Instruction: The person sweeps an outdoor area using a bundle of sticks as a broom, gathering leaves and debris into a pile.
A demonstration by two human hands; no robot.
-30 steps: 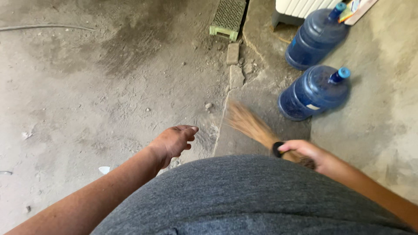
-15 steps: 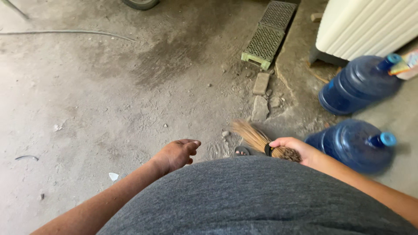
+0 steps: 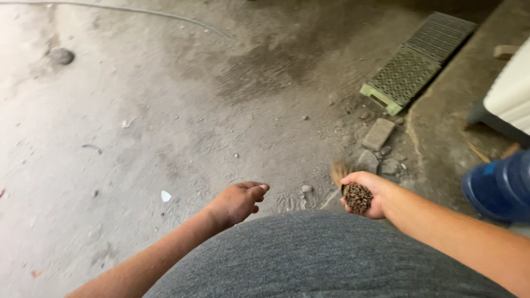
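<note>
Nearest, the right hand (image 3: pixel 369 190) has its fingers wrapped tight around the cut end of a stick broom (image 3: pixel 356 197), whose bristle tips point down at the dusty concrete floor (image 3: pixel 165 138). The left hand (image 3: pixel 238 201) hangs empty, fingers loosely curled together. Just beyond lie broken stones (image 3: pixel 378 134), with a blue water jug (image 3: pixel 499 185) to the right. Farther off sits a green drain grate (image 3: pixel 415 65).

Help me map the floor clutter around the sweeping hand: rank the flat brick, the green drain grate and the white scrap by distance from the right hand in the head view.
1. Flat grey brick, just ahead of the right hand.
2. Green slotted drain grate, farther ahead, rightward.
3. Small white scrap, far left, beyond the left hand.
</note>
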